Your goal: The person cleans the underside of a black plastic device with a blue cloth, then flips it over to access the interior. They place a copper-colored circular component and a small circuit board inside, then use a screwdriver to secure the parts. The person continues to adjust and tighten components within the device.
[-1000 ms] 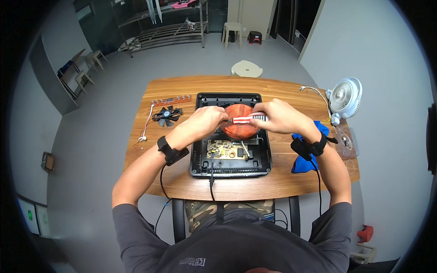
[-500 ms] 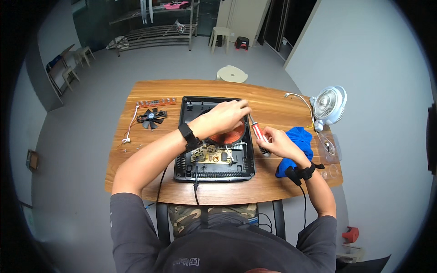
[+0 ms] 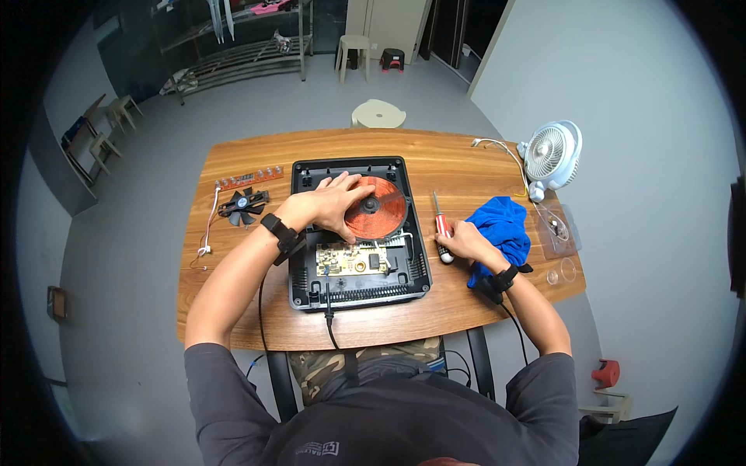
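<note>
An opened induction cooker's black housing (image 3: 423,264) lies on the table with its round copper coil (image 3: 386,210) and circuit board (image 3: 350,260) exposed. My left hand (image 3: 336,203) rests over the coil's left side, fingers spread, the thumb at its lower edge and fingertips near the top. Just right of the housing, my right hand (image 3: 465,239) is closed around a screwdriver (image 3: 444,225) with a red, white and black handle. Its shaft points away from me, low over the tabletop. A blue cloth (image 3: 505,229) lies beside and partly under my right wrist.
Left of the housing are a small black fan (image 3: 244,205) and an orange button board (image 3: 250,179) with wires. A white desk fan (image 3: 550,155) stands at the far right, near a clear plastic tray (image 3: 561,233). A power cord (image 3: 330,322) runs off the table's near edge.
My left hand has drawn back from the screwdriver's tip and come down leftward onto the coil. My right hand has lowered the screwdriver toward the table, still holding it.
</note>
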Motion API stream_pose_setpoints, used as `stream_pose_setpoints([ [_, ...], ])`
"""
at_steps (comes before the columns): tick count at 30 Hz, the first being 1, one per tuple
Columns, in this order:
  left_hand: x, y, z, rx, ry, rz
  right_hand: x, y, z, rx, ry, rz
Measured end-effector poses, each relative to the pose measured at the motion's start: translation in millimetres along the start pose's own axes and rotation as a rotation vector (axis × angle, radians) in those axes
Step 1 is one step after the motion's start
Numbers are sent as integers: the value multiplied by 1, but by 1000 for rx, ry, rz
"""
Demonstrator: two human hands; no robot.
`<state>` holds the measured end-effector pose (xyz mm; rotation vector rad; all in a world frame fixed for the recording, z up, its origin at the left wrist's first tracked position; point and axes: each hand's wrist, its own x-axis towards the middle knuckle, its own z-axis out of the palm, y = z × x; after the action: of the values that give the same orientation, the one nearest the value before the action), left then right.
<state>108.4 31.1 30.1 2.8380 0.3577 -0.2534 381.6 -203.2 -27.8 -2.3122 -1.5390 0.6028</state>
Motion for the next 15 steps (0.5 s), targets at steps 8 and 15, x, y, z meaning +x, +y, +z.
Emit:
stream_pose_setpoints([
  [8, 3, -6, 12, -23, 39, -15, 9, 6, 11, -41, 15, 0],
  [15, 5, -6, 18, 3, 27, -61, 15, 7, 10, -154, -13, -54],
])
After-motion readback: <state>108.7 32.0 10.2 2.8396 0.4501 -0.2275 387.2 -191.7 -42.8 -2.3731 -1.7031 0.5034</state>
